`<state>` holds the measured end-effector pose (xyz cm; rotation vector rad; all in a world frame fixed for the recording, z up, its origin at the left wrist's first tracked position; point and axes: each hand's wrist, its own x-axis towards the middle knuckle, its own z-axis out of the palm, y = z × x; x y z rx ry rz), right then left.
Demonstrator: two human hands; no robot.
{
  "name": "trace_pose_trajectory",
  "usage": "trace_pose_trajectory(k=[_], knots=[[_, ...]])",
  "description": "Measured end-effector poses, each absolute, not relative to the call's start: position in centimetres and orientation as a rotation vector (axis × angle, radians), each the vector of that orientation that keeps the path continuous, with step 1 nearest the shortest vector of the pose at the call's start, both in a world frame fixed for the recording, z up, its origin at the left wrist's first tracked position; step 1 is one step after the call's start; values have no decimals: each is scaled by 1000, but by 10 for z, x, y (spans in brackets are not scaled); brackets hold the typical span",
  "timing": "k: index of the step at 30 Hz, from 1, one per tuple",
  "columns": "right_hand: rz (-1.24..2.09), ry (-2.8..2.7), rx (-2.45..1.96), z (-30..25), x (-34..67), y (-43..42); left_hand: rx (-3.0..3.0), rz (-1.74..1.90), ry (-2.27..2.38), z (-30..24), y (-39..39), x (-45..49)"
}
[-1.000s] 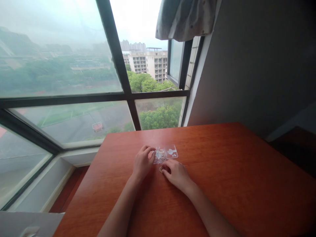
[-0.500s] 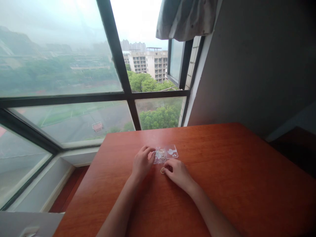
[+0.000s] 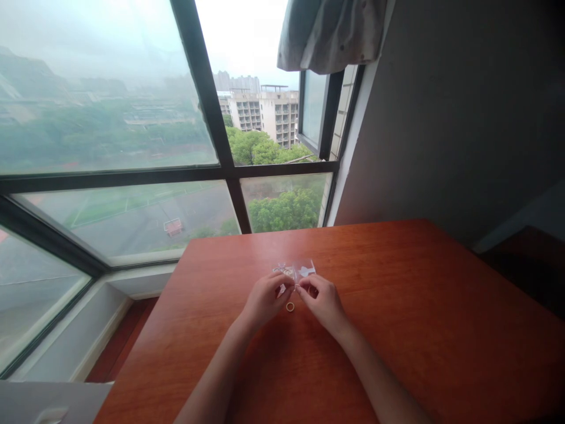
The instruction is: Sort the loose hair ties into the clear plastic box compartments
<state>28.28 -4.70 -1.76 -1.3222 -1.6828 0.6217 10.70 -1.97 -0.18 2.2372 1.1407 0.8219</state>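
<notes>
My left hand [image 3: 268, 297] and my right hand [image 3: 323, 300] meet fingertip to fingertip just in front of a clear plastic case. Both are closed in a pinch; a small pale thing shows between the fingertips, too small to name. The open case [image 3: 306, 268] lies flat on the table, partly hidden by the fingers. Several small ring-shaped bands lie in its left half, and its right half bears a white mark. Below the hands, a yellowish ring-shaped band [image 3: 290, 307] rests alone on the wood, touched by neither hand.
The reddish-brown wooden table [image 3: 388, 353] reaches to the window [image 3: 282, 171] at its far edge. A dark wall [image 3: 441, 118] rises at the right, and a grey curtain [image 3: 331, 35] hangs above. Floor shows at the left.
My right hand has left the yellowish band on the table and moved up. My left hand has come right and slightly down from the case's left side, so the fingertips now meet.
</notes>
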Motion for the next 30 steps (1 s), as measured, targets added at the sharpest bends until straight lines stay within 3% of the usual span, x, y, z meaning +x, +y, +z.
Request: trace_pose_trajectory(k=[12, 30], knots=[[675, -1788, -1409, -26, 284, -45, 2182, 1009, 1471, -6, -10, 101], [717, -2010, -1477, -22, 283, -53, 2242, 879, 1663, -20, 2, 104]])
